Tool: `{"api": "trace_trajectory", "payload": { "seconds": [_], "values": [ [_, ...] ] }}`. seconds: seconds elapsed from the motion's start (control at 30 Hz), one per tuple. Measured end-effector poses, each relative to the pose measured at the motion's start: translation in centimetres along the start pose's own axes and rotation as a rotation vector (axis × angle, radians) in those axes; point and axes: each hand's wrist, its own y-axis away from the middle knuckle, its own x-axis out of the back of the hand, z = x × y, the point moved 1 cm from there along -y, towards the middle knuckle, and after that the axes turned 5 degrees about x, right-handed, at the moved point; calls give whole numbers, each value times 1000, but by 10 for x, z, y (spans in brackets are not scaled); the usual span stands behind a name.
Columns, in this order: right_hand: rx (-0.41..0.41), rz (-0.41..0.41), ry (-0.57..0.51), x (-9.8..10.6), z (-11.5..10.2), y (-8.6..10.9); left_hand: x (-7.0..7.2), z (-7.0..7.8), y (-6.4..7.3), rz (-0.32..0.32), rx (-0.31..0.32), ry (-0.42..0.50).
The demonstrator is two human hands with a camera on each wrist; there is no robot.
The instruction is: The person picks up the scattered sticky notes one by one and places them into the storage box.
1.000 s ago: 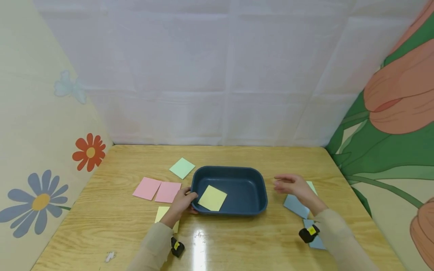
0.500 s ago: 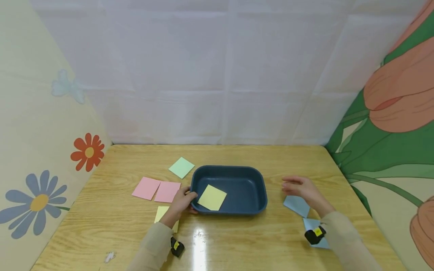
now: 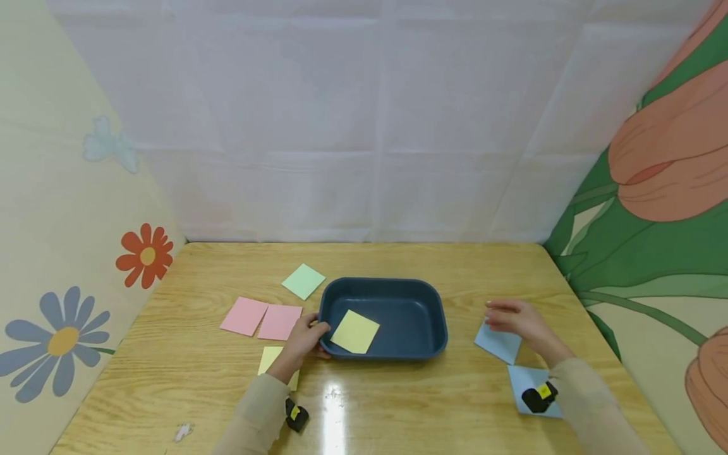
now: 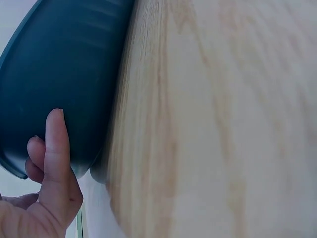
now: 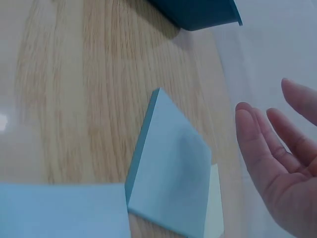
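My left hand (image 3: 301, 341) grips the left end of a dark blue rectangular tray (image 3: 409, 322), thumb over the rim and fingers against the outer wall. In the left wrist view the tray's side (image 4: 64, 74) rises above the tabletop. A yellow sticky-note pad (image 3: 355, 332) lies inside, towards the left. My right hand (image 3: 522, 323) hovers with nothing in it, fingers loosely extended, over a blue sticky-note pad (image 3: 496, 344). A second blue pad (image 3: 520, 379) lies nearer me, partly under the wrist camera. The right wrist view shows a pale green pad (image 5: 215, 208) behind the first blue one.
Left of the tray are two pink pads (image 3: 244, 316), a light green pad (image 3: 304, 281), and a yellow pad (image 3: 270, 359) partly covered by my left arm. A white sheet (image 3: 364, 126) hangs at the table's back edge. Flower-printed cloths (image 3: 671, 158) stand at both sides.
My right hand has moved right, away from the tray, and now overlaps the far blue pad. The pale green pad is now hidden in the head view. Left hand and tray stay put.
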Motion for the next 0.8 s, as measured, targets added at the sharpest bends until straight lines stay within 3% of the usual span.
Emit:
{"api": "trace_trajectory", "payload": {
  "seconds": [0.33,0.6,0.8],
  "values": [
    [-20,14,17,19,8,11,0,-2,-2,9,4,-7],
    [-19,21,25,33,19,14,3,-21,-21,40,14,16],
    [-15,24,18,37,22,16,2,-27,-26,61,10,10]
  ]
}}
